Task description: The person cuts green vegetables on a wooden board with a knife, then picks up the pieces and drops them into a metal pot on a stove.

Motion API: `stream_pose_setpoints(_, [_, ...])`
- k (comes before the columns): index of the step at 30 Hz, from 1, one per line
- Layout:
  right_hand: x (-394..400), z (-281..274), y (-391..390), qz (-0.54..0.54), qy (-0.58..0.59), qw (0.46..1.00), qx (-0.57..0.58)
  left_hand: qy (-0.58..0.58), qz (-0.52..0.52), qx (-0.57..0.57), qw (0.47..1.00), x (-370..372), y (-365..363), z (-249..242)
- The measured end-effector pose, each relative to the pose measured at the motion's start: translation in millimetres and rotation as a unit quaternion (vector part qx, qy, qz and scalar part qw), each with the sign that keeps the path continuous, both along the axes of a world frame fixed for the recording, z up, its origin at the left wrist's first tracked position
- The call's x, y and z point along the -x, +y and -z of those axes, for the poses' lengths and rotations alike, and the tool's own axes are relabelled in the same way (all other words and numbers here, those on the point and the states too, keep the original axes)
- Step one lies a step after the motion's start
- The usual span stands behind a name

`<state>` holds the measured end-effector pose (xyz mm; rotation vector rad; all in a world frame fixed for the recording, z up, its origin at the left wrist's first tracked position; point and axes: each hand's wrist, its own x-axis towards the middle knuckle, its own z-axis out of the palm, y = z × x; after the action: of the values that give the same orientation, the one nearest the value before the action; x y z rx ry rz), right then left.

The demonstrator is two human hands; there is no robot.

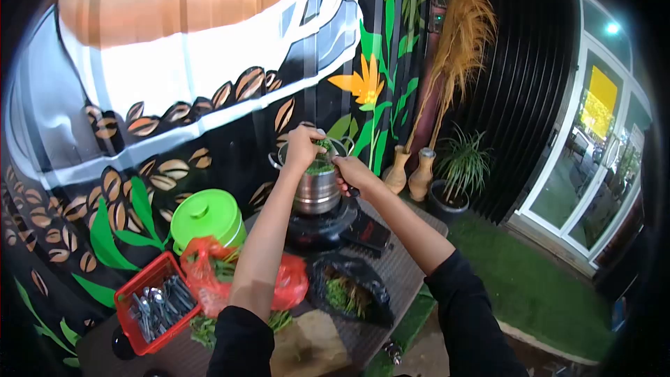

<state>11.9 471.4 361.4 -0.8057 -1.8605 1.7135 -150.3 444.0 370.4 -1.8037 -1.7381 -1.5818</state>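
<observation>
A steel pot (317, 195) with loop handles stands on a black portable stove (317, 229). Chopped green herbs (319, 166) show inside it. My left hand (304, 148) is over the pot's left side, fingers closed around a bunch of green leaves (323, 144). By the right rim, my right hand (354, 173) is closed on a tool with a black handle (353, 192); its working end cannot be made out.
Left of my arms are a green lidded pot (206, 216), a red basket of cutlery (159, 307) and a red plastic bag (289, 283). A black bag of greens (352, 290) and a cutting board (310, 345) lie nearer. Vases (421, 178) stand beyond the table.
</observation>
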Motion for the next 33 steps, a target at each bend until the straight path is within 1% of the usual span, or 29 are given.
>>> stream_pose_setpoints(1, [11,5,22,0.002,-0.013,0.999,-0.030,0.005,-0.005,-0.013,1.000,7,20,9])
stream_pose_setpoints(3, [34,21,69,0.007,-0.094,0.985,-0.145,0.019,-0.050,0.010,0.999,22,51,31])
stream_pose_setpoints(4, [43,32,92,0.010,-0.112,0.974,-0.198,0.025,-0.058,0.013,0.998,30,64,45])
stream_pose_setpoints(5, [52,47,111,0.026,-0.099,0.957,-0.272,0.032,-0.065,0.017,0.997,39,76,60])
stream_pose_setpoints(6, [55,55,123,0.026,-0.106,0.949,-0.295,0.006,-0.077,0.074,0.994,46,86,70])
stream_pose_setpoints(8, [60,65,139,0.038,-0.104,0.939,-0.326,0.024,-0.098,0.063,0.993,59,105,88])
stream_pose_setpoints(9, [62,67,147,0.018,-0.108,0.933,-0.343,0.038,-0.113,0.050,0.992,62,108,88])
stream_pose_setpoints(10, [63,70,154,0.012,-0.110,0.937,-0.331,0.011,-0.108,0.062,0.992,64,112,87])
stream_pose_setpoints(11, [66,73,160,0.006,-0.112,0.942,-0.317,0.012,-0.114,0.063,0.991,65,115,87])
stream_pose_setpoints(14, [65,65,162,-0.008,-0.114,0.950,-0.291,-0.094,-0.136,0.135,0.977,76,129,97])
stream_pose_setpoints(15, [67,67,165,-0.010,-0.113,0.951,-0.289,-0.094,-0.137,0.137,0.976,80,131,105])
stream_pose_setpoints(17, [68,69,168,-0.020,-0.105,0.950,-0.292,-0.036,-0.202,0.167,0.964,85,136,121])
stream_pose_setpoints(18, [67,69,166,-0.021,-0.106,0.951,-0.291,-0.028,-0.216,0.195,0.956,64,120,100])
stream_pose_setpoints(19, [66,67,163,-0.014,-0.100,0.948,-0.301,-0.029,-0.217,0.197,0.956,58,117,97])
stream_pose_setpoints(21, [68,69,161,-0.006,-0.094,0.946,-0.310,0.036,-0.290,0.103,0.951,53,114,98])
stream_pose_setpoints(25, [70,65,164,-0.017,-0.122,0.941,-0.315,-0.002,-0.267,0.086,0.960,59,120,100])
stream_pose_setpoints(27, [72,65,163,-0.022,-0.135,0.942,-0.308,-0.050,-0.239,0.130,0.961,57,117,96])
stream_pose_setpoints(28, [74,66,163,-0.019,-0.133,0.941,-0.310,-0.051,-0.240,0.131,0.961,57,113,91])
stream_pose_setpoints(30, [77,69,164,-0.016,-0.132,0.941,-0.312,-0.143,-0.176,0.179,0.957,55,106,83])
stream_pose_setpoints(31, [79,70,166,-0.020,-0.130,0.941,-0.313,-0.143,-0.176,0.178,0.957,62,111,92])
stream_pose_setpoints(32, [81,72,169,-0.024,-0.129,0.940,-0.314,-0.141,-0.157,0.115,0.971,73,121,106])
stream_pose_setpoints(33, [81,72,169,-0.024,-0.129,0.940,-0.315,-0.138,-0.137,0.052,0.980,72,122,106])
